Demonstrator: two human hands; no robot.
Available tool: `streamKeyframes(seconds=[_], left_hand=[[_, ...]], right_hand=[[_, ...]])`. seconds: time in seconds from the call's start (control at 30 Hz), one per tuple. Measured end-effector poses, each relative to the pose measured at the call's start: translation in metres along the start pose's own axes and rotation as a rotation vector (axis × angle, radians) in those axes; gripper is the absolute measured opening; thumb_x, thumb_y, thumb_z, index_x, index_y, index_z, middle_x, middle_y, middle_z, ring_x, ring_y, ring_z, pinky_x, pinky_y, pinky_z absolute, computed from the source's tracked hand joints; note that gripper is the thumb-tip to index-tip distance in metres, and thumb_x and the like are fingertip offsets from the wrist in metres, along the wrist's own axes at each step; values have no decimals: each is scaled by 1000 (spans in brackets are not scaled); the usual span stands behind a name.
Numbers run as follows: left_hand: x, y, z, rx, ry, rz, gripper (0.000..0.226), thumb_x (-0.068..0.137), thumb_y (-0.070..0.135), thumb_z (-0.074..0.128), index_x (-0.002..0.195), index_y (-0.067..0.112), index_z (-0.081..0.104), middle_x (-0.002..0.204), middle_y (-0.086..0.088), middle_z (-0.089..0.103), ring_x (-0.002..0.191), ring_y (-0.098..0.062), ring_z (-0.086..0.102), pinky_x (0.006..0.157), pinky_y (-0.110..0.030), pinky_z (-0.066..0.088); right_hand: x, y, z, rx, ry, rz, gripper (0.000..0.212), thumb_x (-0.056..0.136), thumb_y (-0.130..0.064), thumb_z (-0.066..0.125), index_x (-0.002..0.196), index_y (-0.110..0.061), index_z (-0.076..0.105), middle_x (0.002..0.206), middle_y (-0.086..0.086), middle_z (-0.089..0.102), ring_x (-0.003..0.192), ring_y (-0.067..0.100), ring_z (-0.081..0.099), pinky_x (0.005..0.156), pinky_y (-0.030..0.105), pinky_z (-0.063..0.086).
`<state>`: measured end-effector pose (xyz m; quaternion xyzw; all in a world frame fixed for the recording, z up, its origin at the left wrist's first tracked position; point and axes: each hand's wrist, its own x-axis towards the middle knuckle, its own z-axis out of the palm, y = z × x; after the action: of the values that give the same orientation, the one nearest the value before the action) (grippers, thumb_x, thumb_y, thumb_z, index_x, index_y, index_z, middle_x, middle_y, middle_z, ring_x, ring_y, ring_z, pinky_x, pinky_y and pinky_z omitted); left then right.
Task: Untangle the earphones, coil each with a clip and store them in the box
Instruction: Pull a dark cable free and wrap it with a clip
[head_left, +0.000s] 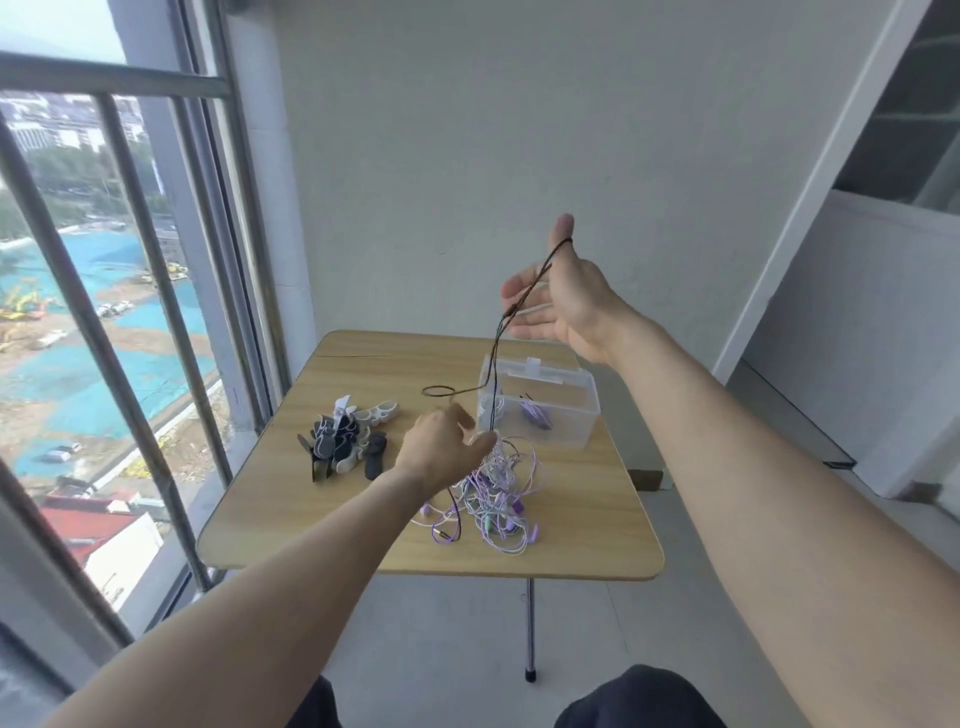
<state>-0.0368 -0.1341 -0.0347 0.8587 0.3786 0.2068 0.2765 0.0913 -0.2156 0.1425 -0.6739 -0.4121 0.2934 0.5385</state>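
A tangle of purple, white and mint earphones (493, 499) lies on the wooden table (587, 525). My left hand (441, 447) pinches the top of the tangle and lifts it a little. My right hand (561, 296) is raised high above the table, fingers spread, with a black earphone cord (496, 348) looped around the thumb. This cord runs taut down to the tangle, and a loose loop of it hangs left above the table. The clear plastic box (566, 415) stands behind the tangle and holds coiled white and purple earphones.
A heap of black, grey and white clips (343, 436) lies on the table's left side. A window with metal bars (145, 291) runs along the left, close to the table. A white wall is behind. My knees show at the bottom edge.
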Motion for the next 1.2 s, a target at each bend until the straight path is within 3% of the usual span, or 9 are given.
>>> streamKeyframes(seconds=[0.13, 0.37, 0.53, 0.6, 0.7, 0.87, 0.97, 1.1, 1.2], left_hand=[[2, 14, 0, -178, 110, 112, 31, 89, 33, 69, 117, 18, 67, 96, 2, 67, 83, -15, 58, 73, -26, 43], [5, 10, 6, -166, -30, 9, 18, 93, 23, 61, 83, 12, 71, 80, -2, 71, 75, -20, 63, 59, -22, 44], [9, 0, -8, -105, -51, -43, 17, 94, 22, 63, 80, 13, 66, 69, 1, 61, 63, -16, 53, 50, -21, 37], [10, 0, -14, -115, -11, -26, 20, 94, 23, 65, 75, 15, 61, 66, 3, 58, 63, -16, 52, 51, -22, 36], [13, 4, -24, -167, 33, 6, 25, 94, 25, 66, 72, 14, 61, 62, 6, 54, 58, -10, 48, 52, -18, 36], [17, 3, -39, -298, 3, 2, 35, 98, 21, 60, 79, -8, 67, 60, -6, 60, 54, -18, 51, 52, -25, 40], [20, -2, -40, -378, 9, -68, 31, 100, 18, 56, 77, 0, 68, 60, -4, 64, 52, -19, 58, 58, -28, 46], [19, 1, -41, -347, 42, -71, 34, 102, 21, 53, 70, 10, 56, 61, -4, 60, 47, -11, 53, 51, -19, 42], [17, -1, -42, -250, 23, -66, 28, 103, 23, 51, 84, 4, 56, 74, -8, 69, 52, -5, 61, 46, -15, 40]], right_hand=[[0, -12, 8, 31, -36, -7, 91, 97, -69, 8, 84, -2, 67, 98, 24, 67, 99, 44, 68, 93, 48, 57], [14, -41, 16, 54, 67, -113, 84, 100, -66, 10, 81, -6, 65, 94, 15, 64, 92, 30, 65, 93, 42, 57], [29, -25, 9, -58, 263, -230, 47, 104, -37, 42, 77, -6, 63, 83, 13, 63, 82, 27, 60, 88, 50, 53], [28, -11, 7, -301, 155, -174, 27, 96, -11, 55, 104, 13, 62, 98, 25, 64, 93, 35, 62, 84, 52, 51], [21, 17, 9, -624, -68, 33, 58, 88, -4, 68, 141, 0, 47, 139, 19, 53, 123, 31, 55, 97, 40, 49], [13, 61, 13, -602, -362, 284, 63, 83, -35, 81, 137, -22, 52, 127, 0, 58, 116, 19, 56, 97, 41, 51], [6, 87, 15, -459, -441, 232, 58, 78, -29, 85, 128, -22, 56, 114, -1, 63, 106, 17, 59, 91, 42, 50], [6, 108, 23, -343, -299, 91, 9, 94, -18, 70, 100, -12, 67, 85, 1, 68, 74, 17, 63, 70, 39, 57], [6, 100, 24, -327, -228, 65, 17, 104, -20, 52, 97, -8, 63, 92, 8, 73, 65, 11, 66, 56, 25, 51]])
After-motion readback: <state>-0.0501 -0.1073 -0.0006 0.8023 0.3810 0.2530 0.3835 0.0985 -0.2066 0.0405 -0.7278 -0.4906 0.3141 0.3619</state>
